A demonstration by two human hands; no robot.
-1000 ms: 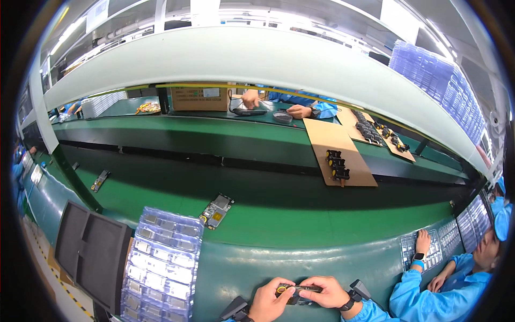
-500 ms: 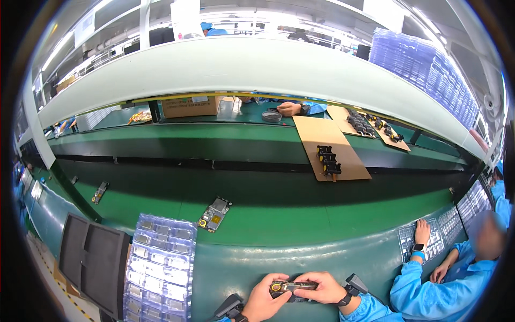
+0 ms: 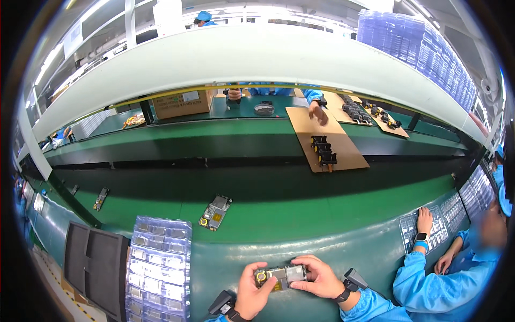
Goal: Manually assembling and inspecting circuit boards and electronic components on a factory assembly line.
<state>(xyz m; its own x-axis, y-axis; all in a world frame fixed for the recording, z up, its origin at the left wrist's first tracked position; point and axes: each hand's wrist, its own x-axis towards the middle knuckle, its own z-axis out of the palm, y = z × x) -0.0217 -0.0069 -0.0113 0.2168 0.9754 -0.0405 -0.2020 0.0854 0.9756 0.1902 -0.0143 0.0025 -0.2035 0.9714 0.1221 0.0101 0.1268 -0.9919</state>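
Note:
Both my hands grip one circuit board (image 3: 282, 275) just above the near green worktop. It carries silvery metal plates and a round gold-ringed part at its left end. My left hand (image 3: 252, 294) pinches that left end, thumb lying across the face. At the right end, the fingers and thumb of my right hand (image 3: 322, 279) are closed on the edges. A similar circuit board (image 3: 216, 211) lies on the green strip beyond. Left of my hands is a stack of clear plastic trays (image 3: 159, 268) with small rectangular pieces in its pockets.
A black divided tray (image 3: 96, 268) stands far left. Smaller boards (image 3: 101, 198) lie along the strip. Across it, a cardboard sheet (image 3: 343, 145) holds black parts (image 3: 323, 150) beneath a co-worker's hand (image 3: 318, 114). Another co-worker's hand (image 3: 424, 220) rests on a tray at right.
My hands have turned the circuit board so more of its flat face shows, and my left thumb lies across it. The co-worker opposite has moved a hand over the cardboard.

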